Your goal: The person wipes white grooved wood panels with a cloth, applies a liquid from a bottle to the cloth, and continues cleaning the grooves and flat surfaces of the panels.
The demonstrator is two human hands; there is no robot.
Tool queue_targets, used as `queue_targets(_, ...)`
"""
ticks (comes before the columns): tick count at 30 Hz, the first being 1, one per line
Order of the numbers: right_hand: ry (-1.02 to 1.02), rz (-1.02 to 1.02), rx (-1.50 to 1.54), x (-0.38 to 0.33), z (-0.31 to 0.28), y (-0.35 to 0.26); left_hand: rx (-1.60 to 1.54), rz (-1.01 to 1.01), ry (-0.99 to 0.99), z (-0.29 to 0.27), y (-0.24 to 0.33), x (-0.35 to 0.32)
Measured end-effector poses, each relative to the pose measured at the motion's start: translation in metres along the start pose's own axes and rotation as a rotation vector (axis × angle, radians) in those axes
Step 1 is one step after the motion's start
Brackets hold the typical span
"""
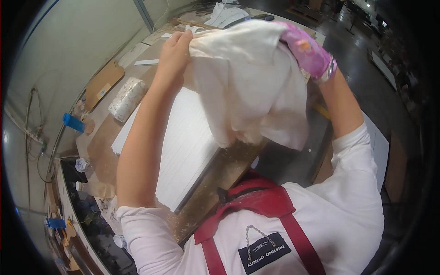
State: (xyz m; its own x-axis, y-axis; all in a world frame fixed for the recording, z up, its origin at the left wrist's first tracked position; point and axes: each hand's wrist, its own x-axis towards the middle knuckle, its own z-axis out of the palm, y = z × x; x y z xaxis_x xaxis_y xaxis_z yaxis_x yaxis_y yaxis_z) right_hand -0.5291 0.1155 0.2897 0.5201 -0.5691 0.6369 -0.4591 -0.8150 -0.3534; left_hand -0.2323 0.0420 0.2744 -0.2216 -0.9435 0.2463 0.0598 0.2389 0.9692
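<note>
A white, faintly stained cloth (252,73) hangs spread out between my two raised hands, its lower part drooping in loose folds. My bare left hand (178,48) is closed on its upper left corner. On the other side my right hand (309,51), in a pink glove with a shiny band at the wrist, is closed at the upper right edge; its fingertips are partly hidden behind the fabric. Below and behind the cloth lies a stack of white panels (183,151) with fine lines, partly covered by the cloth and my left forearm.
The brown worktable (215,178) carries a plastic-wrapped roll (128,98), a cardboard piece (104,85), a blue-capped bottle (75,123) and another bottle (95,189) along its left side. Papers (227,16) lie at the far end. A wall (91,36) stands at left.
</note>
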Motion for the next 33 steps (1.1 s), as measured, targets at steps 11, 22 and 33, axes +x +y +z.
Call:
queue_targets(11,0.071,0.203,0.835,0.049,0.012,-0.032,0.558,0.317,0.174,-0.025,-0.076,-0.004)
queue_targets(22,0.11,0.052,0.773,0.044,0.012,-0.044,-0.052,-0.169,-0.379,0.06,-0.141,-0.122)
queue_targets(33,-0.478,0.918,-0.342,-0.098,-0.019,0.059,0.215,-0.029,-0.316,-0.014,-0.063,-0.073)
